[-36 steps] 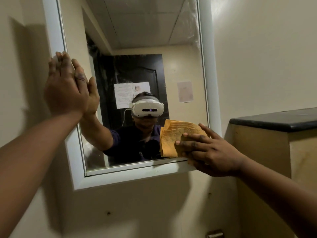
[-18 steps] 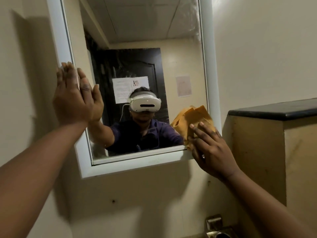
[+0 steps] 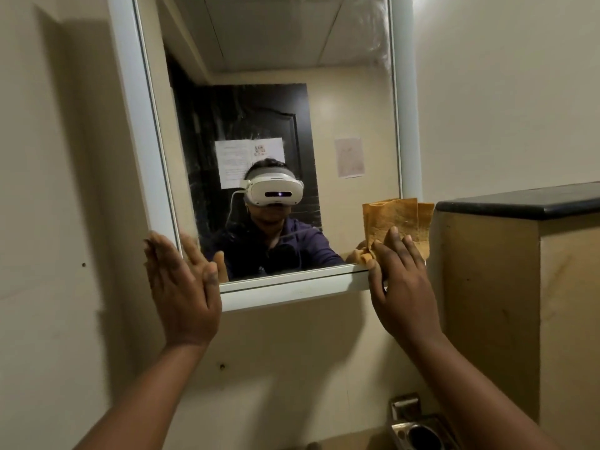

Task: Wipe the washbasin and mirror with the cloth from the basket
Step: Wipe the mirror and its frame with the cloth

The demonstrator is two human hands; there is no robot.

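2 bare hands are reaching up to a white-framed mirror (image 3: pixel 269 131) that is hanging on a beige wall (image 3: pixel 487 92). The right hand (image 3: pixel 402 280) is lying flat, fingers straight and together, pressing a folded orange cloth (image 3: pixel 397 219) against the mirror's lower right corner; nothing is curling round the cloth, so it is being pinned by the palm and fingers rather than gripped. The cloth is covering the corner of the frame, its top edge sticking up above the fingertips and its right edge reaching just beside a beige cabinet (image 3: pixel 519 303) that is carrying a black top. The left hand (image 3: pixel 181 287) is also lying open, fingers straight, resting against the lower left corner of the frame and holding nothing. The glass is showing the person in a white headset and dark top, with a dark door and 2 paper sheets behind. Faint streaks are showing on the glass near the upper right. Low at the right, a metal fixture (image 3: pixel 418 427) is sitting partly in view beneath the cabinet's edge.
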